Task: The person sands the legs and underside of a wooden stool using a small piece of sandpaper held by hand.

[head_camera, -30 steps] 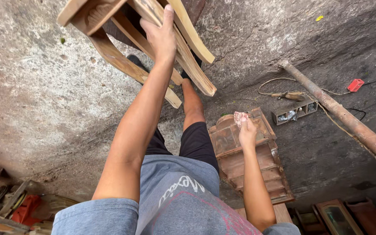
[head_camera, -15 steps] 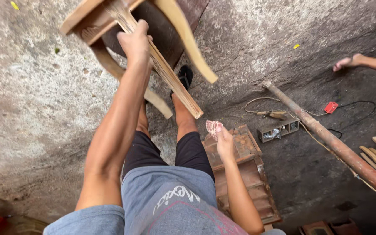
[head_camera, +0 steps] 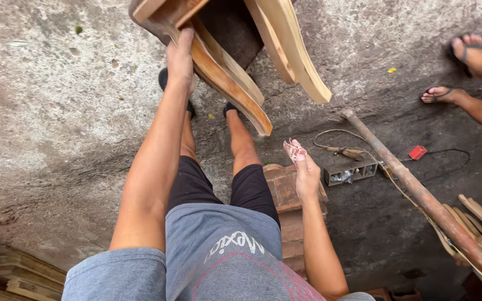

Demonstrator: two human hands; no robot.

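Observation:
My left hand (head_camera: 180, 61) grips a leg of a bare wooden chair frame (head_camera: 235, 53) that I hold raised above the concrete floor, its curved legs pointing toward the right. My right hand (head_camera: 306, 174) hangs lower, to the right of my legs, and pinches a worn reddish piece of sandpaper (head_camera: 295, 150). The sandpaper is just below the tip of the nearest chair leg and apart from it. My legs and dark sandals show beneath the frame.
A carved reddish wooden panel (head_camera: 285, 192) lies by my right leg. A rusty pipe (head_camera: 419, 195) runs diagonally at right, with a small box of hardware (head_camera: 347, 171), a cord and a red plug (head_camera: 417, 152). Another person's sandalled feet (head_camera: 458, 72) are at upper right. Curved wooden pieces (head_camera: 478, 223) lie at right.
The chair frame has swung up and to the right, turning in my left hand. My right hand with the sandpaper rose slightly. The view shifted and another person's feet came into sight.

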